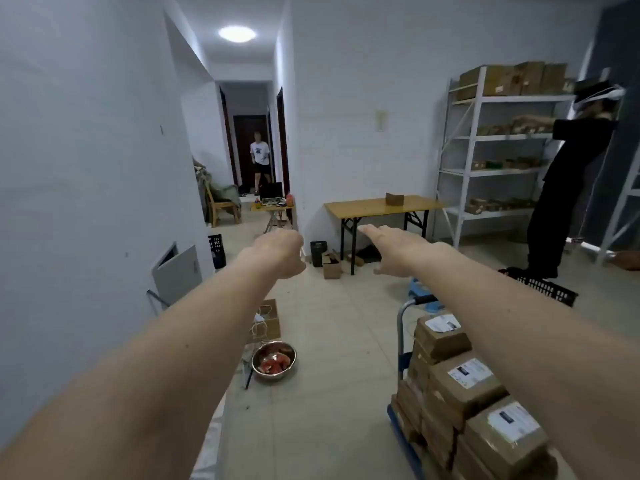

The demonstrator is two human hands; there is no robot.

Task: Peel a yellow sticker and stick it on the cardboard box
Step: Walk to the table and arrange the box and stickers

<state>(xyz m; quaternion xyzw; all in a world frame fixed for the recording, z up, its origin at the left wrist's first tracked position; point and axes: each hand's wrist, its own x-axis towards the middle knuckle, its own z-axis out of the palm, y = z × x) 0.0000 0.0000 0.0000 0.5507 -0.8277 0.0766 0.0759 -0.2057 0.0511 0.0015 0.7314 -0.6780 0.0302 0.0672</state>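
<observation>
Stacked cardboard boxes bear white labels, print unreadable.

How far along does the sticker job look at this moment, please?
Nothing looks done: no yellow sticker is visible. The left hand and right hand are stretched forward, holding nothing. The cardboard boxes on the cart carry only white labels. Peeling and sticking remain.

Cardboard boxes right, bowl left, table beyond.

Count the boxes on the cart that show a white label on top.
3: far box, middle box, nearest box, in a row on the cart. Lower boxes' tops are hidden.
</observation>
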